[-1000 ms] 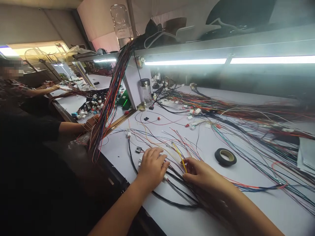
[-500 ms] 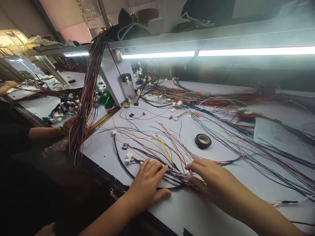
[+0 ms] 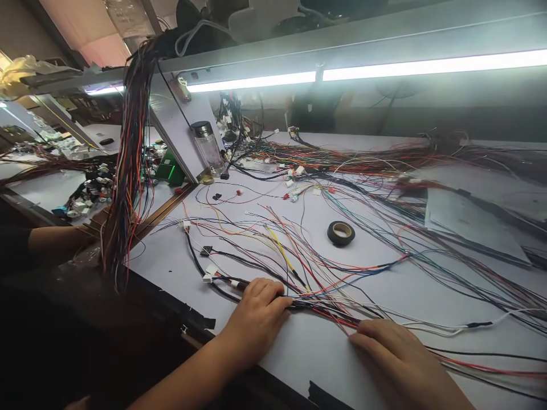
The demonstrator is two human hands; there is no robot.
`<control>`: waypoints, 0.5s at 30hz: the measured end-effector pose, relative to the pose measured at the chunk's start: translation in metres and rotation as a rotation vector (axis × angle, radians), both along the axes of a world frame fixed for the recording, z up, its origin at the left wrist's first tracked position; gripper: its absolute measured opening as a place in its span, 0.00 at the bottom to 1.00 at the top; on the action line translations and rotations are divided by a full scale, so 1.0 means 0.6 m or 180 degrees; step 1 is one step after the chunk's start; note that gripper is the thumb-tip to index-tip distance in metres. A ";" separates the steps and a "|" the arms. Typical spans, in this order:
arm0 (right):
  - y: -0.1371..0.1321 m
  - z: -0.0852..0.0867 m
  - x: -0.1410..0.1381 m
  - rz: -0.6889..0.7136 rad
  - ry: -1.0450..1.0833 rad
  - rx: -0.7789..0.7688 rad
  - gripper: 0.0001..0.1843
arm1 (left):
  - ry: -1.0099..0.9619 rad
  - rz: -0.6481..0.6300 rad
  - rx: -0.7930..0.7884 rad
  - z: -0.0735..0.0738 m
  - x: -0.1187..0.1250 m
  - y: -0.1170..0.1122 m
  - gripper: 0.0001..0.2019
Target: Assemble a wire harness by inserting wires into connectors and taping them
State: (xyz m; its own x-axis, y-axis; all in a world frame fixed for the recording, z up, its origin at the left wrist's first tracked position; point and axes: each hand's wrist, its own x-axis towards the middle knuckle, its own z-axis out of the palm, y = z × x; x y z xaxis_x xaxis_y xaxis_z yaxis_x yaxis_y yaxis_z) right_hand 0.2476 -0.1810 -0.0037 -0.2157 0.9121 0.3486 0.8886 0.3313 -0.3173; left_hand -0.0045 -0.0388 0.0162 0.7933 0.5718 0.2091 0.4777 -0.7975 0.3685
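My left hand [image 3: 262,307] is closed around a bundle of wires [image 3: 318,307] lying along the front of the white table. Past its fingers, to the left, run black-sleeved branches ending in a white connector [image 3: 209,274] and a black connector [image 3: 207,250]. Farther right, my right hand [image 3: 393,347] grips the same bundle, thumb and fingers wrapped over it. Between the hands the wires, mostly black, red and white, are drawn together in a fairly straight run. Loose thin wires and a yellow wire [image 3: 278,250] fan out behind. The undersides of both hands are hidden.
A roll of black tape [image 3: 341,233] lies behind the bundle. A lidded glass bottle [image 3: 208,149] stands by the partition. More wire harnesses [image 3: 342,162] stretch across the back, and a thick wire hank [image 3: 130,142] hangs at left near another person's arm [image 3: 60,239]. Papers [image 3: 470,222] lie at right.
My right hand has moved right and toward me along the bundle, and the wires between my hands are straighter. My left hand has closed over the wires. The view has shifted slightly.
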 end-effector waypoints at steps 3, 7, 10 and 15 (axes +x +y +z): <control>0.002 -0.008 -0.005 0.0049 0.0021 -0.0033 0.13 | 0.0075 0.0210 -0.0022 -0.001 0.000 -0.005 0.10; 0.005 -0.009 -0.004 -0.0018 0.0165 -0.0113 0.15 | 0.0375 0.0715 -0.0011 0.001 -0.005 0.007 0.22; 0.005 -0.005 0.002 0.0066 0.0179 -0.0158 0.13 | 0.0558 0.0661 -0.0231 0.002 -0.008 0.026 0.27; 0.004 -0.010 0.008 0.0029 0.0203 -0.0088 0.12 | 0.0510 0.0673 -0.0395 0.006 -0.007 0.034 0.23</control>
State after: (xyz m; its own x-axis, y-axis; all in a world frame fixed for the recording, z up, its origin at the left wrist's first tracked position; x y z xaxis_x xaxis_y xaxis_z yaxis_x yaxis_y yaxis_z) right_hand 0.2521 -0.1789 -0.0095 -0.2021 0.9197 0.3365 0.8632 0.3296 -0.3824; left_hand -0.0085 -0.0186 0.0196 0.6711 0.7413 0.0090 0.6884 -0.6277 0.3635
